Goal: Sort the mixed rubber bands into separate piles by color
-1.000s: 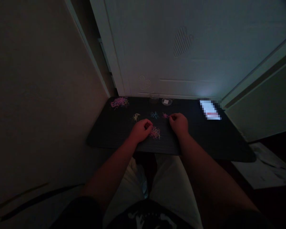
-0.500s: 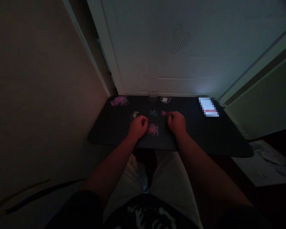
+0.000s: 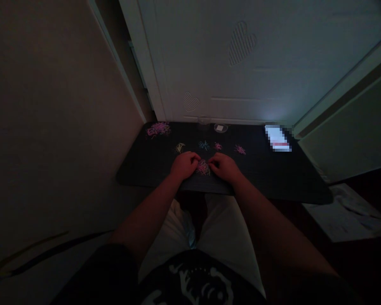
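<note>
A mixed pile of small, thin, coloured pieces (image 3: 203, 167), mostly pink with pale ones, lies near the front of the dark table, its exact kind too dim to make out. My left hand (image 3: 185, 165) rests at the pile's left edge, thumb and fingers pinched together. From the right, my right hand (image 3: 225, 166) touches the pile with its fingertips pinched. Whatever either pinch holds is too small to see. Behind my hands lie a yellowish heap (image 3: 179, 148), a blue heap (image 3: 204, 145), a pink-red heap (image 3: 218, 146) and a purple-pink heap (image 3: 240, 149).
A larger pink-purple heap (image 3: 158, 129) sits at the table's (image 3: 273, 178) back left corner. At the back edge stand a clear tub (image 3: 204, 123) and a round clear lid (image 3: 221, 128) with a white square. A lit, blurred-out screen (image 3: 277, 138) lies at the right. A white door (image 3: 190, 63) rises behind.
My right hand has moved left and toward me, from beside the pink-red heap to the mixed pile. The purple-pink heap it covered now shows. My left hand stays by the pile.
</note>
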Motion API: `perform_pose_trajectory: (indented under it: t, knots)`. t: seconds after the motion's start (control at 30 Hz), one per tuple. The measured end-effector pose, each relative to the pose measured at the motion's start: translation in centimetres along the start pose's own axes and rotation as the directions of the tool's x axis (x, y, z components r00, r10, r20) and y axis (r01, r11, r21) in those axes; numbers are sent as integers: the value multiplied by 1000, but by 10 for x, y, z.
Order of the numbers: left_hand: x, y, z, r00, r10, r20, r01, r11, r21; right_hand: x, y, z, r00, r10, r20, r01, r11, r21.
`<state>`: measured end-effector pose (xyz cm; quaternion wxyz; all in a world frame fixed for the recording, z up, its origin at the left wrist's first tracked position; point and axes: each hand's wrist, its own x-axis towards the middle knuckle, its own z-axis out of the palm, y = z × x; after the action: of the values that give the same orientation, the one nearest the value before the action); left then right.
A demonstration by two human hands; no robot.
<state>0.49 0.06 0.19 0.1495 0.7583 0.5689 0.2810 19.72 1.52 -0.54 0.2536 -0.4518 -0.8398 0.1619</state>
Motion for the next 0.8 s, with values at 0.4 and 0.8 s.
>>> perform_pose_trajectory:
  t: [0.4,0.8]
  knots:
    - [-1,1,-2,996,81,41,-77,992,-104,-1,1,-4,991,126,-42,-116,976,187]
    - [0,0,-1,992,97,80,-83,983,-163,3,-6,-7,973,228,-27,-206,918,338]
